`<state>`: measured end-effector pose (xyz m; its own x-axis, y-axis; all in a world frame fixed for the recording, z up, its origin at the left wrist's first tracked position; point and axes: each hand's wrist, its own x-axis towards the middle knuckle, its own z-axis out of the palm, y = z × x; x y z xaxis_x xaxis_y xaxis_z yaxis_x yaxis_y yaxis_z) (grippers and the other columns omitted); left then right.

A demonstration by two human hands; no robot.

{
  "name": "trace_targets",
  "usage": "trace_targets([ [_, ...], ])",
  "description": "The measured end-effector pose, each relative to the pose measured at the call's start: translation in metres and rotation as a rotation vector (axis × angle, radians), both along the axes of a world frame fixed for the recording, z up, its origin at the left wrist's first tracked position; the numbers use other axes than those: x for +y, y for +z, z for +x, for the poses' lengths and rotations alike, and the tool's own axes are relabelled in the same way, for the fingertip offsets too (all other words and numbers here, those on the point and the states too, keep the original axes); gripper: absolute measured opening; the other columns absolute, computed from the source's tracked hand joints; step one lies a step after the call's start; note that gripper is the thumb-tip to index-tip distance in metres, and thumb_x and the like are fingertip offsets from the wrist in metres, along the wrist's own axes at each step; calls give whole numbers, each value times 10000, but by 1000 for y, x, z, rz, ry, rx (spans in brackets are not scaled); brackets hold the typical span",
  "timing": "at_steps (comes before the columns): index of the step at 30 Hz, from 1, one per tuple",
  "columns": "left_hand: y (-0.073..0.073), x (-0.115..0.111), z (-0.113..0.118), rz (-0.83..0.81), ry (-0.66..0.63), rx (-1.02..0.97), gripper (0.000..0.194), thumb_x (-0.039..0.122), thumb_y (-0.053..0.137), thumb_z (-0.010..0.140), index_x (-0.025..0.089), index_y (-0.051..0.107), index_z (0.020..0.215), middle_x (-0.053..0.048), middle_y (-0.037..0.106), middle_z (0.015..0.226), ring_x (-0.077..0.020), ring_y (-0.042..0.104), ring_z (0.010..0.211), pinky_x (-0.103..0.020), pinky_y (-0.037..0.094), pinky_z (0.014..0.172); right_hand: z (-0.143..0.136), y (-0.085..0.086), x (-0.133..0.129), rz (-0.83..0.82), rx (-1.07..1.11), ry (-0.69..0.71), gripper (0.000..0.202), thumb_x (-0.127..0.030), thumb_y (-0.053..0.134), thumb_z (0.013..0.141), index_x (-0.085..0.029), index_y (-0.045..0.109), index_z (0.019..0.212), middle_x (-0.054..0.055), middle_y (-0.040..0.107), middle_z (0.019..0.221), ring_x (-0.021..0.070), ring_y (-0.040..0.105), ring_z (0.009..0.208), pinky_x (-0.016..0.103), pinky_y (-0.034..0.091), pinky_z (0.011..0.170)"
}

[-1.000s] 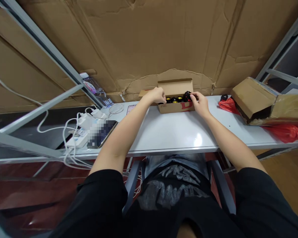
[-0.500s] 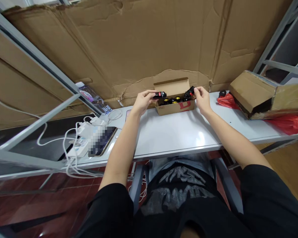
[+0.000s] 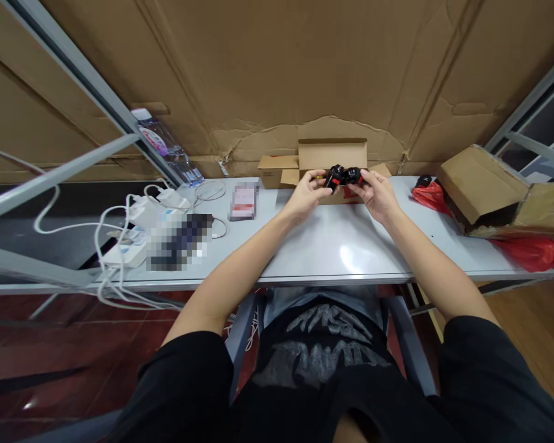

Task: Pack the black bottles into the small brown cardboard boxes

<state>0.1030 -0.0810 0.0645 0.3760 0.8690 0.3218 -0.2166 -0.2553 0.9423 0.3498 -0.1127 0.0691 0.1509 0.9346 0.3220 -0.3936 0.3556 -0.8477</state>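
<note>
My left hand (image 3: 308,194) is closed on a small black cylindrical piece with a red mark (image 3: 334,178). A second black piece with a red mark (image 3: 355,176) is pinched in the fingers of my right hand (image 3: 377,193). The two pieces are side by side, and I cannot tell whether they touch. Their exact kind is unclear. Both hands are in front of an open cardboard box (image 3: 332,152) with its lid flap up at the back. My hands and the pieces hide most of what is inside.
Left of the box stands a smaller carton (image 3: 272,174). A phone (image 3: 243,202), a blurred dark device (image 3: 181,243), a power strip (image 3: 126,249) with white cables and a water bottle (image 3: 168,147) are at left. At right lie a worn carton (image 3: 484,184) and a red plastic bag (image 3: 431,195).
My hands have come together in front of the box, bringing the two black pieces side by side. The camera view has shifted slightly, and the phone and smaller carton now show.
</note>
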Motion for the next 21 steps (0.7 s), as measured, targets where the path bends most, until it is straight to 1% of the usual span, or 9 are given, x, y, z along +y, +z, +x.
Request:
trace_targets([
  [2, -8, -9, 11, 121, -36, 74, 885, 475, 1001, 847, 284, 511, 1559, -160, 804, 1605, -322, 875, 1464, -539, 645, 1407, -8, 2, -8, -22, -9, 38, 908, -812, 1299, 555, -310, 616, 881, 20, 849, 1087, 244, 842, 1125, 420, 860, 1095],
  [5, -9, -18, 11, 278, 11, 187, 880, 583, 1002, 903, 274, 566, 1602, -181, 769, 1690, -364, 806, 1566, -520, 638, 1384, -16, 6, -18, -42, -23, 83, 926, -786, 1318, 519, -321, 656, 969, -29, 808, 1008, 222, 827, 1022, 442, 867, 1060],
  [7, -4, -20, 4, 340, 71, 284, 841, 542, 992, 924, 279, 588, 1612, -164, 785, 1673, -364, 808, 1532, -489, 656, 1318, -18, 9, -24, -37, -48, 112, 944, -751, 1329, 500, -336, 679, 1043, -55, 797, 993, 217, 812, 977, 459, 865, 1035],
  [9, 5, -21, -7, 378, 128, 410, 785, 482, 978, 944, 283, 601, 1604, -132, 820, 1604, -339, 843, 1399, -443, 678, 1194, -17, 12, -28, -19, -117, 141, 949, -734, 1328, 509, -351, 717, 1125, -52, 811, 1020, 230, 802, 952, 475, 851, 994],
  [11, 15, -21, -19, 404, 151, 564, 701, 465, 960, 989, 267, 619, 1568, -103, 861, 1450, -301, 862, 1196, -395, 670, 1049, -14, 13, -29, 22, -265, 152, 883, -734, 1306, 571, -341, 776, 1157, -22, 821, 1036, 238, 767, 900, 465, 802, 904],
  [13, 25, -22, -30, 446, 140, 732, 607, 461, 953, 1035, 252, 640, 1512, -83, 876, 1298, -282, 849, 1054, -371, 638, 968, -9, 11, -27, 77, -477, 127, 772, -751, 1267, 643, -316, 831, 1109, -10, 780, 953, 239, 700, 832, 467, 725, 840],
  [16, 40, -21, -47, 502, 101, 944, 564, 368, 1015, 997, 264, 670, 1431, -91, 899, 1220, -331, 863, 1065, -390, 625, 979, -4, 3, -20, 99, -723, 74, 725, -818, 1218, 668, -323, 821, 1019, -24, 701, 839, 277, 703, 843, 512, 698, 870],
  [18, 46, -21, -55, 522, 122, 1049, 571, 339, 1068, 948, 281, 709, 1388, -104, 923, 1214, -383, 874, 1119, -422, 633, 1010, -2, -3, -17, 80, -800, 75, 740, -834, 1205, 652, -340, 766, 983, -8, 769, 883, 317, 767, 903, 538, 717, 876],
  [21, 50, -24, -62, 552, 246, 1183, 514, 427, 1105, 946, 295, 786, 1328, -127, 935, 1198, -438, 875, 1136, -477, 648, 1035, -1, -11, -15, 102, -911, 31, 697, -703, 1221, 638, -340, 692, 910, 24, 905, 1019, 340, 832, 936, 529, 740, 847],
])
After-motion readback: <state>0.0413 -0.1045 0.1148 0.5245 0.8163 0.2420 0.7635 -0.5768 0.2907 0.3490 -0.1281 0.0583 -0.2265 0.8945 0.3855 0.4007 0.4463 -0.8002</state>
